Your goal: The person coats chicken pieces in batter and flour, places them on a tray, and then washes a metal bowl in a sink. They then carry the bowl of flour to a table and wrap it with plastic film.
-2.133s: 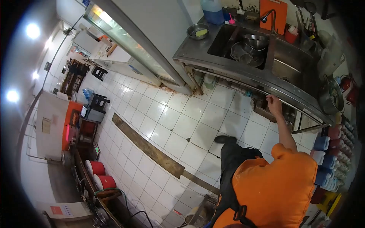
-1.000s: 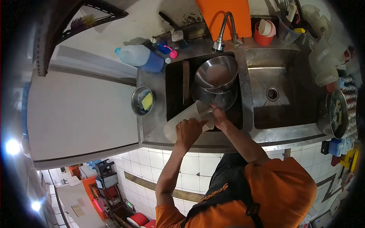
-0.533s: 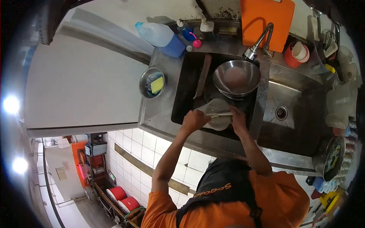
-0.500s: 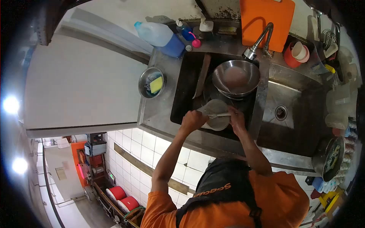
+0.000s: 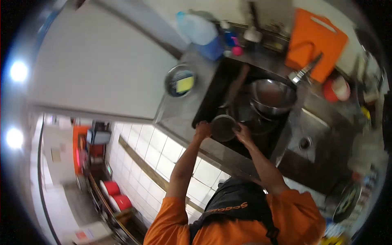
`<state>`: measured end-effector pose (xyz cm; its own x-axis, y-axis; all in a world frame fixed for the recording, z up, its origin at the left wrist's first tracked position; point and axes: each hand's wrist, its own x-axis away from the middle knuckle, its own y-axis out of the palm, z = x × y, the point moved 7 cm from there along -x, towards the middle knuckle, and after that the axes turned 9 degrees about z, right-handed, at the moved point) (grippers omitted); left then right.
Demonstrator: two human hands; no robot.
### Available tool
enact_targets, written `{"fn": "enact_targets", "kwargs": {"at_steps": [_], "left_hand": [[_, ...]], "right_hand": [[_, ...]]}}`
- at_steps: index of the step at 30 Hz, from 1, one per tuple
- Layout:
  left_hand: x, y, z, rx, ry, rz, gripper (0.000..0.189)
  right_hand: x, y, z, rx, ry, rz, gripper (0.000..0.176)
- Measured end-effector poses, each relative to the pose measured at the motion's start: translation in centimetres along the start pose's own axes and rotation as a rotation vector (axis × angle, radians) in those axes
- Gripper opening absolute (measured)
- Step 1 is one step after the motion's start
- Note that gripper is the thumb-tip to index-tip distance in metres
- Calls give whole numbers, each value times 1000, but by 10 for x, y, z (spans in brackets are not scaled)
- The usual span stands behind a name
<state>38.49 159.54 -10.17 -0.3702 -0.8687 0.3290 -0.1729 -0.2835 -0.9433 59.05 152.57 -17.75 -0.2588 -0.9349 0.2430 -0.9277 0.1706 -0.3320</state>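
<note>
Steel sink [image 5: 178, 116], and it's all motion blur, sorry. My left hand [image 5: 203, 130] is clamped on a round container [image 5: 223, 127] over the left basin. My right hand [image 5: 243, 133] touches its other side, but I can't tell if it's gripping. The contents are unreadable too.

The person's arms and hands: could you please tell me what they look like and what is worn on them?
The left hand and right hand are bare, without gloves. Both arms are uncovered up to short orange sleeves. No watch or band shows, though the picture is blurred.
</note>
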Motion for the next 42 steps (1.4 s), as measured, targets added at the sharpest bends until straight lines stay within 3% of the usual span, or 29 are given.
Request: {"fn": "enact_targets", "kwargs": {"at_steps": [2, 3, 4, 5, 6, 7, 8, 9, 10, 12, 13, 14, 15, 16, 18, 19, 21, 22, 24, 25, 26, 28, 31, 34, 37, 39, 40, 41, 42], "left_hand": [[-18, 68, -14, 88, 19, -26, 34], [-13, 47, -7, 137, -2, -11, 35], [-11, 44, -1, 119, 56, 105, 41], [-3, 27, 2, 121, -67, 334, 44], [13, 8, 3, 160, -27, 382, 40], [36, -18, 5, 203, -113, 410, 49], [74, -63, 22, 71, -23, 266, 60], [98, -59, 19, 220, -109, 354, 61], [117, -50, 22, 353, -173, 457, 63], [193, -44, 21, 575, -326, 573, 65], [225, -18, 26, 600, -436, 581, 64], [258, 18, 30, 631, -534, 588, 63], [275, 64, 36, 658, -670, 416, 64], [311, 106, 48, 688, -796, 240, 65], [393, 160, 79, 619, -982, -181, 51], [435, 178, 100, 638, -1117, -224, 49], [509, 195, 139, 938, -1453, -95, 52], [545, 199, 156, 1104, -1632, -52, 53], [600, 226, 196, 1038, -1944, 115, 57], [618, 231, 215, 1071, -2029, 131, 59], [638, 237, 232, 1101, -2112, 146, 62], [658, 270, 272, 1209, -2205, 154, 63], [681, 318, 304, 1327, -2181, 153, 62], [712, 347, 311, 1587, -2028, 85, 64], [788, 331, 268, 1421, -2097, 363, 69], [848, 331, 236, 1283, -2265, 650, 66], [882, 329, 215, 1324, -2304, 846, 62], [914, 327, 197, 1367, -2378, 1172, 52], [944, 316, 176, 1605, -2346, 1510, 43]], "right_hand": [[6, -24, -23, -31, 84, -137, 57], [3, -27, -11, -69, 150, -161, 55], [15, -53, -58, 30, 187, -335, 50], [11, -60, -61, -13, -20, -364, 45], [12, -78, -69, 35, -7, -465, 49], [26, -103, -119, 129, 18, -592, 50], [6, -124, -90, -164, -44, -672, 42], [28, -153, -146, -136, 173, -534, 46], [21, -173, -148, -346, 121, -567, 52], [58, -165, -223, -923, -137, -663, 37], [63, -148, -226, -908, -142, -731, 37], [67, -136, -225, -105, -510, -540, 37], [50, -132, -220, 692, -841, -267, 37], [49, -117, -218, 697, -881, -307, 37], [69, -47, -207, 796, -1152, -725, 40], [83, -18, -211, 789, -1199, -768, 40], [102, 42, -202, 597, -393, -988, 49], [130, 68, -223, 603, -423, -1016, 49], [202, 120, -269, 913, -932, -1111, 47], [222, 144, -275, 915, -973, -1130, 47], [247, 171, -286, 727, -1054, -1173, 46], [303, 210, -303, 535, -1145, -1235, 45], [386, 259, -305, 300, -1106, -1366, 42], [415, 313, -236, 531, -1068, -1424, 40], [397, 347, -133, 925, -1161, -1402, 38], [365, 338, -54, 1105, -1250, -1399, 35], [355, 336, -31, 1126, -1337, -1442, 33], [348, 336, -14, 1198, -1309, -1492, 34], [342, 339, -4, 1277, -1264, -1520, 35]]}}
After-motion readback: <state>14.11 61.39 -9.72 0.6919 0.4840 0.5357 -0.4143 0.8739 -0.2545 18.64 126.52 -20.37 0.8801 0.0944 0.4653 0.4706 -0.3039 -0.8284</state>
